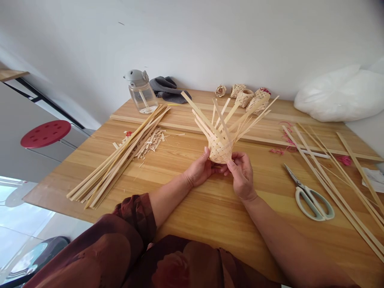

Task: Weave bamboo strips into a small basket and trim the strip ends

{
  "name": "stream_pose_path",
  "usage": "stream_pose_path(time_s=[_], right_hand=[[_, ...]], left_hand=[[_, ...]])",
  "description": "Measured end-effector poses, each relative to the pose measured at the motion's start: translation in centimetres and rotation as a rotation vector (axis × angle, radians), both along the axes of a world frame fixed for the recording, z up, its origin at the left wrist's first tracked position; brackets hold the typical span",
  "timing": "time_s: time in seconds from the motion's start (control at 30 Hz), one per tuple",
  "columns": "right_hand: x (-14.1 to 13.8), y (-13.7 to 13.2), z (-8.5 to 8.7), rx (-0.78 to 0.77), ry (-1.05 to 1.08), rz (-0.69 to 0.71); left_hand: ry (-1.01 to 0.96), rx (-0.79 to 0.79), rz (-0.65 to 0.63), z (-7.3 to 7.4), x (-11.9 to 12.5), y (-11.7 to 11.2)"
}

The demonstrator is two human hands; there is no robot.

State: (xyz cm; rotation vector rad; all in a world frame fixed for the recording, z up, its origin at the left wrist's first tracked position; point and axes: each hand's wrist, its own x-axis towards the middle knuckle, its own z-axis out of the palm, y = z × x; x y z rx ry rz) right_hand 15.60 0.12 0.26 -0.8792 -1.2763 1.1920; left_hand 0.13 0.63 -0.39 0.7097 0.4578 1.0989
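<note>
A small woven basket [220, 150] of pale bamboo strips is held up over the middle of the table. Its base is tightly plaited, while loose strip ends fan out upward and away from me. My left hand [202, 168] grips it from the left, thumb against the side and fingers underneath. On the right, my right hand [242, 176] pinches the lower edge between thumb and fingers. The fingers beneath the basket are partly hidden. Scissors [309, 196] with pale handles lie on the table to the right of my right hand, apart from it.
A bundle of strips [120, 164] lies left beside offcuts [153, 142]. More long strips [327, 176] spread at right, near pink string [288, 138]. Along the back stand a water bottle [142, 92], a dark cloth [169, 90], several finished woven pieces [244, 97] and a white plastic bag [339, 94].
</note>
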Motion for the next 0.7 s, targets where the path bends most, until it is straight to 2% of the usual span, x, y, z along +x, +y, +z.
stream_pose_path(time_s=[0.33,0.53,0.7], right_hand=[[0.03,0.14,-0.39,0.020,0.012,0.005],[0.08,0.27,-0.68,0.002,0.031,0.007],[-0.12,0.44,-0.08,0.105,0.008,-0.013]], left_hand=[[0.019,0.005,0.005,-0.09,-0.05,0.01],[0.030,0.066,0.142,0.11,0.37,-0.60],[0.122,0.134,0.280,-0.35,0.68,-0.35]])
